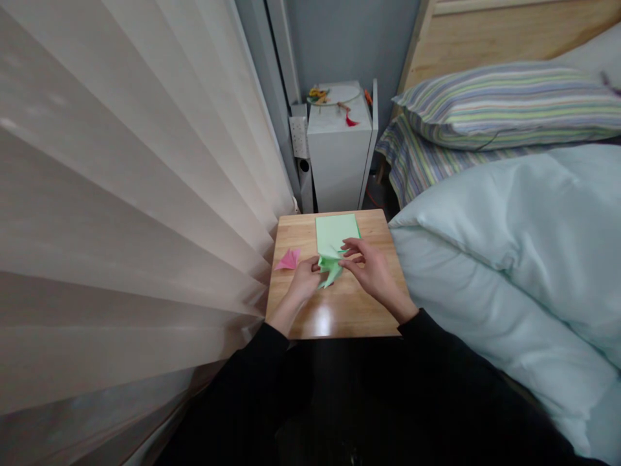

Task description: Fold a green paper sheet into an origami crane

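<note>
Above the wooden table, a folded piece of light green paper with pointed flaps is held between my two hands. My left hand grips its left side, fingers closed and partly behind the paper. At its right edge, the thumb and curled fingers of my right hand close on a flap; the exact contact is small and hard to see. A stack of flat green square sheets lies just beyond the folded paper. To the left of my left hand rests a pink folded paper piece.
A pale pleated curtain hangs close along the left. On the right is a bed with a light blue quilt and a striped pillow. Behind the table stands a white cabinet with a red tassel on top.
</note>
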Tool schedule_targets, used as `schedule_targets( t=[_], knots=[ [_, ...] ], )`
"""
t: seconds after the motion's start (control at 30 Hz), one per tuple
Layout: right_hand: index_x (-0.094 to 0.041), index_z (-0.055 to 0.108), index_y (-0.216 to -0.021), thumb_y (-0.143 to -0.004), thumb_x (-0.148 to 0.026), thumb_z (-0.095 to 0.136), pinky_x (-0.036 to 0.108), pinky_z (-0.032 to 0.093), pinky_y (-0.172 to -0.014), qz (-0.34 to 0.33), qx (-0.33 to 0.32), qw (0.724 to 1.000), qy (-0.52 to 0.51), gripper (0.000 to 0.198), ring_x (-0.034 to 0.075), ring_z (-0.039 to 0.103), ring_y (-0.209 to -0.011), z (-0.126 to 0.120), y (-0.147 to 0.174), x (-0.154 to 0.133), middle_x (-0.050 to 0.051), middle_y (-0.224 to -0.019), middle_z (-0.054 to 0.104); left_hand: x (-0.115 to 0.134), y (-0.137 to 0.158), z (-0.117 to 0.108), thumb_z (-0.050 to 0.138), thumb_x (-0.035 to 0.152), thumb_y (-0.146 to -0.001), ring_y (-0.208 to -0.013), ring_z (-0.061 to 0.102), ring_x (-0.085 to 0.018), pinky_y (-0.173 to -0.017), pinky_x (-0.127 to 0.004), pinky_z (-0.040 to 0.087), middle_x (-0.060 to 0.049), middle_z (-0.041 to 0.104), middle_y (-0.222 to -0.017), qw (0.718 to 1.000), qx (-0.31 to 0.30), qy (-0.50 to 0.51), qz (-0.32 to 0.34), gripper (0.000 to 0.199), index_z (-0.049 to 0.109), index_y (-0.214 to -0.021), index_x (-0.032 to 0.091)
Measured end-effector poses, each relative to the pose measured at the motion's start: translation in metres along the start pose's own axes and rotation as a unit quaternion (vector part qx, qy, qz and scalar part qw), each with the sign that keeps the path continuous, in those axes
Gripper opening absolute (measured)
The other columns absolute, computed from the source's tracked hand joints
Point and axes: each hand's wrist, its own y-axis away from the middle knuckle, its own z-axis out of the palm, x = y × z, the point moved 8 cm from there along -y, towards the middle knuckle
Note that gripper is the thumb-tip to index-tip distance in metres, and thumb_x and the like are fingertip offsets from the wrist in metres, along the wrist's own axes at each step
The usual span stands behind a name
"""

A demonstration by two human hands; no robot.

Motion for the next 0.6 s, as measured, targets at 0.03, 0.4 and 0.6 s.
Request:
schedule_targets(
  t=[0.03, 0.4, 0.6],
  knots=[
    [-0.022, 0.068, -0.115, -0.09, -0.027, 0.074, 0.036, 0.061, -0.073, -0.007, -0.018, 1.0, 0.003, 0.026, 0.023, 0.072, -0.091, 0.003, 0.001, -0.002, 0.009, -0.11, 0.074, 0.001, 0.001, 0.0, 0.083, 0.009, -0.06, -0.065, 0.064, -0.016, -0.057, -0.024, 0.052, -0.002, 0.07, -0.072, 1.0, 0.003, 0.001, 0.001, 0.027, 0.069, -0.081, 0.015],
    [-0.02, 0.071, -0.105, -0.092, -0.011, 0.063, 0.037, 0.055, -0.077, -0.089, -0.025, 0.989, 0.115, 0.018, 0.022, 0.068, -0.084, 0.003, 0.003, -0.014, 0.009, -0.1, 0.075, -0.004, 0.004, 0.013, 0.082, 0.01, -0.066, -0.081, 0.07, -0.019, -0.074, -0.032, 0.059, -0.006, 0.075, -0.093, 0.994, -0.042, 0.1, -0.025, 0.04, 0.073, -0.105, 0.017],
    [-0.021, 0.072, -0.1, -0.091, -0.014, 0.062, 0.031, 0.051, -0.065, -0.069, 0.0, 0.993, 0.093, 0.014, 0.017, 0.062, -0.068, -0.001, 0.002, -0.02, 0.004, -0.086, 0.07, -0.002, 0.005, 0.023, 0.072, 0.003, -0.073, -0.099, 0.074, -0.026, -0.094, -0.046, 0.06, -0.01, 0.077, -0.104, 0.962, -0.108, 0.243, -0.068, 0.052, 0.071, -0.122, 0.018]
  ],
)
